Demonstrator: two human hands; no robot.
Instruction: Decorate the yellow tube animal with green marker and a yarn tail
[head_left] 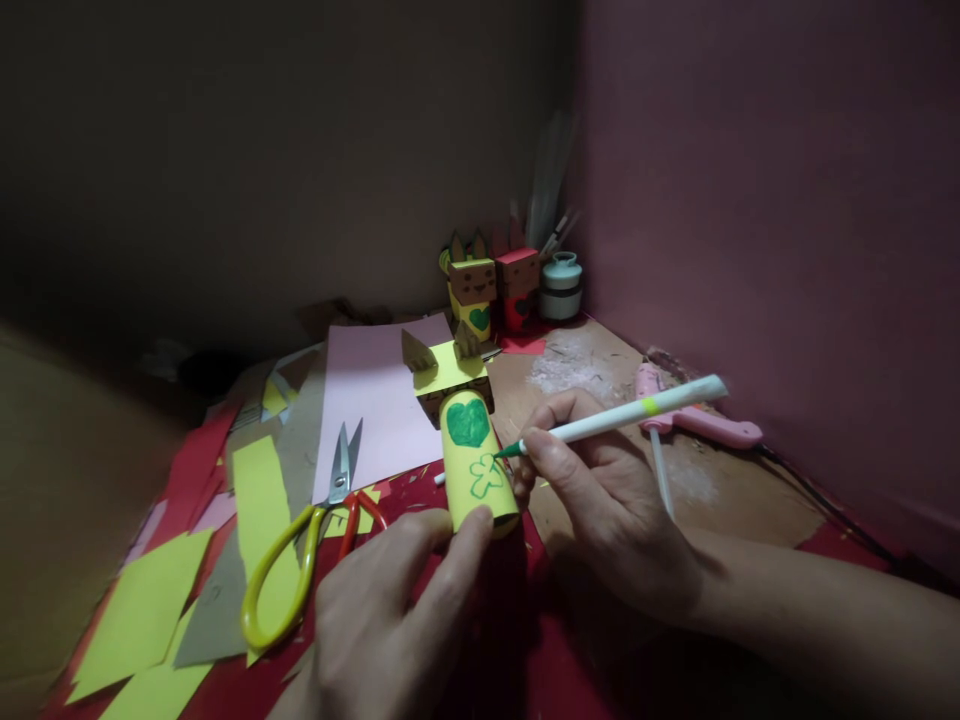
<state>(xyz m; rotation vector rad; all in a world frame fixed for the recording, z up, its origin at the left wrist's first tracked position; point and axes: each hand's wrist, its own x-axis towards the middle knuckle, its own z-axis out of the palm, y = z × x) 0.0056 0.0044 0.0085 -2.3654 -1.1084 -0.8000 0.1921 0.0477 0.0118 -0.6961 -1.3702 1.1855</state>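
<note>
While my left hand (pixel 386 610) steadies the yellow tube (pixel 454 470), my right (pixel 611 515) works the green marker (pixel 622 412). Left grip: closed to the tube's width, thumb on the near rim, index finger at the left side; the other fingers I can't see well. Tube sticks out forward of that grip, far end away from me, with the eared box head (pixel 450 372) just beyond. Right grip: thumb and fingers pinched tight on the marker just behind its tip, barrel slanting up to the right. Tip sits at the right edge of the flower outline (pixel 486 478), below the filled green heart (pixel 467 424). Can't tell if the right's lower fingers touch the tube. Scissors (pixel 340 485) lie parted, left of the tube; pink glue gun (pixel 701 424) well off right.
</note>
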